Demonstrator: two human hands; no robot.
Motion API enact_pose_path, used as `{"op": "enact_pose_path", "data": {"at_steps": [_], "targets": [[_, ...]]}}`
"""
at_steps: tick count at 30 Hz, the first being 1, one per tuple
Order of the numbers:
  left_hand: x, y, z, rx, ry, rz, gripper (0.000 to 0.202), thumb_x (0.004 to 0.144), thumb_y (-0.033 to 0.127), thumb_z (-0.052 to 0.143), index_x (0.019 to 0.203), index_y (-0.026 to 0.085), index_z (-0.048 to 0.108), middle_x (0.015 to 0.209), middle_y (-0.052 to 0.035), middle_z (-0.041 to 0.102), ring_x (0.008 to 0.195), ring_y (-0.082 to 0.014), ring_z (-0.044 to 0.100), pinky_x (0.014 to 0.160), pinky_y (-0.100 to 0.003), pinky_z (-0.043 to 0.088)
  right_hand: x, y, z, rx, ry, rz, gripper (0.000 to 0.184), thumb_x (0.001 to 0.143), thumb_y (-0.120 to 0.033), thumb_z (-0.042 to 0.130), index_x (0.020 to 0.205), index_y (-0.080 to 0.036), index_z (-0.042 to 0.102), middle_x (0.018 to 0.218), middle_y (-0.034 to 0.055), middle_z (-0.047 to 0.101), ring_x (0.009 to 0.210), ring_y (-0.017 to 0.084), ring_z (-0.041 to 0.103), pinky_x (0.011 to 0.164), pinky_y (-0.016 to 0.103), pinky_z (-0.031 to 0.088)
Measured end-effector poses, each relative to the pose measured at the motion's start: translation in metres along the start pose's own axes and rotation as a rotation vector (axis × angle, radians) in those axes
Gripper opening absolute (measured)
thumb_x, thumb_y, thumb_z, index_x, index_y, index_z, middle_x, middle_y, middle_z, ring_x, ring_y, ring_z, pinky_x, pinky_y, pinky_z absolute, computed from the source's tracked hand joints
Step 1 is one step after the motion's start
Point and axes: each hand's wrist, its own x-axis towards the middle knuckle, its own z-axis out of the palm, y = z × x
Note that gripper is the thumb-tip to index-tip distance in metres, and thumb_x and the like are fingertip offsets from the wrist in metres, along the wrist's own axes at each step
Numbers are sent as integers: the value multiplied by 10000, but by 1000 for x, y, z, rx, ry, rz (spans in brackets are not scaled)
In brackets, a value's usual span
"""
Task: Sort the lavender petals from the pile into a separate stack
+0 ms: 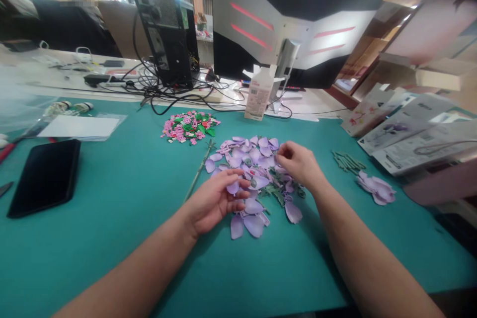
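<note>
A heap of lilac plastic petals (pixel 249 155) lies in the middle of the teal mat (pixel 112 238), mixed with small green pieces. My left hand (pixel 214 201) rests at the near side of the heap, fingers curled around a lilac petal (pixel 233 188). My right hand (pixel 298 163) hovers over the heap's right part with fingertips pinched together; what they hold is too small to make out. A thin green stem (pixel 199 169) lies just left of the heap.
A pile of pink, red and green pieces (pixel 189 126) sits beyond the heap. A black tablet (pixel 44 176) and white paper (pixel 80 126) lie at left. Boxes (pixel 406 129), green sticks (pixel 348 161) and more petals (pixel 376 189) are at right. A monitor (pixel 298 25) and cables stand behind.
</note>
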Motion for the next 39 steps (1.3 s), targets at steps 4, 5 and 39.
{"op": "enact_pose_path", "data": {"at_steps": [4, 5, 39], "targets": [[-3, -3, 6, 4, -42, -34, 227, 917, 157, 578, 1143, 158, 557, 998, -97, 663, 722, -151, 685, 577, -259, 588, -13, -20, 2, 320, -3, -12, 116, 729, -272, 635, 711, -210, 538, 647, -21, 590, 595, 133, 519, 556, 249, 401], [-3, -4, 7, 2, -55, -38, 233, 907, 173, 606, 1136, 162, 565, 1019, -100, 662, 736, -154, 688, 586, -259, 590, -19, -28, 6, 343, -25, -28, 123, 738, -270, 635, 703, -209, 533, 646, -21, 587, 592, 129, 515, 553, 246, 399], [-3, -4, 11, -80, 50, -92, 144, 955, 223, 531, 1008, 129, 626, 791, -49, 617, 692, -166, 676, 491, -233, 575, -16, 7, -15, 120, -149, -140, 89, 830, -269, 623, 828, -202, 681, 698, -25, 634, 634, 123, 526, 602, 233, 385]]}}
